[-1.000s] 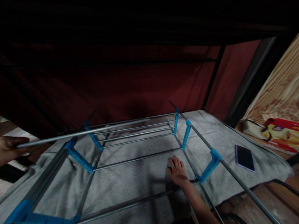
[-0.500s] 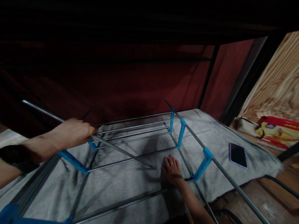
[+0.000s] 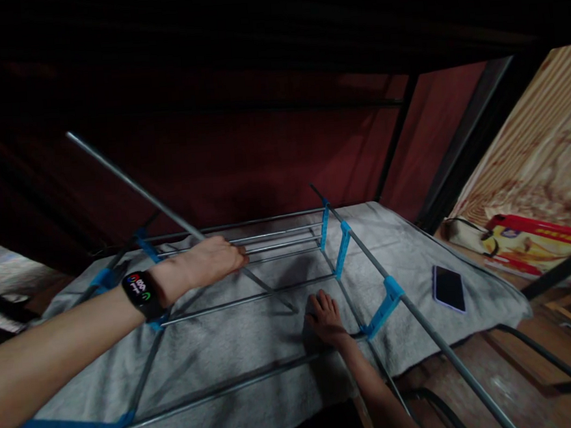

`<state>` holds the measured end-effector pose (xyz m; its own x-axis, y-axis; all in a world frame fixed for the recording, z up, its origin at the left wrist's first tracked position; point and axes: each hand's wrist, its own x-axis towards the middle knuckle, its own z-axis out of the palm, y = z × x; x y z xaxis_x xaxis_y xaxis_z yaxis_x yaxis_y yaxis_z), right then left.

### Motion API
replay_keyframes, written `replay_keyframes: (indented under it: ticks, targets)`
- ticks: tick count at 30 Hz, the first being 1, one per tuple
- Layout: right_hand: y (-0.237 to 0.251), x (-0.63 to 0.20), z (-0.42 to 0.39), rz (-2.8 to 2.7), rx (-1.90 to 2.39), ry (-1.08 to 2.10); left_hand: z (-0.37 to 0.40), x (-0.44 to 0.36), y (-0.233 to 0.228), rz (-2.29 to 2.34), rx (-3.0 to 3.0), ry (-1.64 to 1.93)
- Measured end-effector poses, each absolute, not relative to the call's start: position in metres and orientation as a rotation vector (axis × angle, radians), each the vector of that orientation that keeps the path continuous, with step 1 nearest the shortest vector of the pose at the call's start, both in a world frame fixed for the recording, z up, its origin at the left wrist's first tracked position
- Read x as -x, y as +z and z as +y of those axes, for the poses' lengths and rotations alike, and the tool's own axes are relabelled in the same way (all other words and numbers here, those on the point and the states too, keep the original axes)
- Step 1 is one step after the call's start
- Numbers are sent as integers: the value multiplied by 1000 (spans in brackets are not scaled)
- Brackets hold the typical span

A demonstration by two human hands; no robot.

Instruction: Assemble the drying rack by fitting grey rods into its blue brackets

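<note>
Clearly the left hand [image 3: 210,261] has its fingers [image 3: 237,258] curled tight around a long loose metal rod [image 3: 131,185], gripping it near its lower part, so most of the rod sticks up and back to the left into the dark space under the overhead frame, while its lower tip [image 3: 292,310] points down at the grey cloth [image 3: 255,346] just beside the right hand [image 3: 326,315]. That right hand lies flat, fingers spread and pressed on the cloth inside the rack frame [image 3: 277,240], holding nothing. The risk, as I judge it, comes from the grip sitting so low on the rod: the long free end could swing and knock the dark frame above, or twist out of the fingers. The tip is close enough to the right hand to jab it if the rod slides down. The rack itself rests on the soft cloth over a bed, with its rails seated in blue plastic connectors [image 3: 384,306]; leaning weight on it could pop a rail loose or tip the frame. A phone [image 3: 448,289] lies on the cloth near the right edge, where a shifting frame or tugged cloth might push it off. A smartwatch [image 3: 140,290] sits on the left wrist.
</note>
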<state>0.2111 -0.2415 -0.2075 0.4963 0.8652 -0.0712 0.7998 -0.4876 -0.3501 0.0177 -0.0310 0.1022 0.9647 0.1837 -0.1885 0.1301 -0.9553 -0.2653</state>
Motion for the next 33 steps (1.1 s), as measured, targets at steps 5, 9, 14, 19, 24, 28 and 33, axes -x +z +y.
replay_keyframes:
  ticks: [5,9,14,19,24,28,33]
  targets:
    - [-198,-225,-249,-1354,2394,341,-41,-46,117,-338,2834,128]
    - [-199,-223,-277,-1331,2322,193,-58,-62,86,-330,2896,113]
    - [-207,-217,-323,-1469,2108,61,-64,-63,18,-394,2995,168]
    - [-208,-213,-330,-1489,2185,-2,-76,-44,-41,-655,3086,135]
    - [-211,-207,-322,-1461,2299,-144,-90,-20,-92,-854,3184,116]
    - [-212,-208,-319,-1409,2340,-178,-92,-4,-115,-974,3136,121]
    - [-216,-214,-313,-1341,2380,-173,-94,0,-121,-1046,3130,126]
